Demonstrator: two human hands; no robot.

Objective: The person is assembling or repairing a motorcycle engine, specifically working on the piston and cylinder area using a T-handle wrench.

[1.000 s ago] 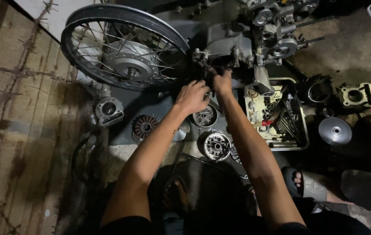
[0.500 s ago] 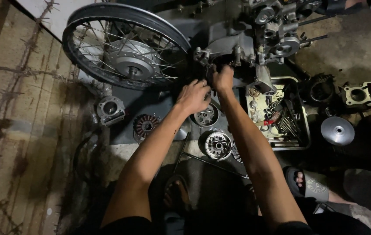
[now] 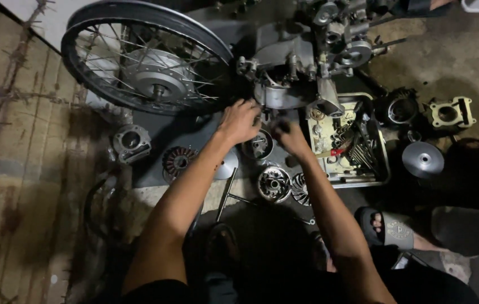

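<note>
A grey engine casing (image 3: 284, 73) lies on the floor beside a spoked wheel (image 3: 144, 56). My left hand (image 3: 239, 121) rests at the casing's lower edge, with its fingers curled onto the metal. Just below the casing, my right hand (image 3: 287, 135) is blurred by motion. It hovers next to a round dark part (image 3: 259, 146), and I cannot make out whether it holds anything. A ribbed clutch-like disc (image 3: 273, 183) sits between my forearms.
A tray (image 3: 383, 169) of tools and small parts stands to the right. A cylinder (image 3: 131, 142) and a stator (image 3: 177, 160) lie to the left. Another cylinder (image 3: 450, 112), a round cover (image 3: 399, 110) and a shiny disc (image 3: 422, 159) lie far right. A sandalled foot (image 3: 388, 228) is near my right elbow.
My right hand has drawn back from the casing toward me and is now blurred. My left hand stays at the casing's edge. The view has shifted slightly.
</note>
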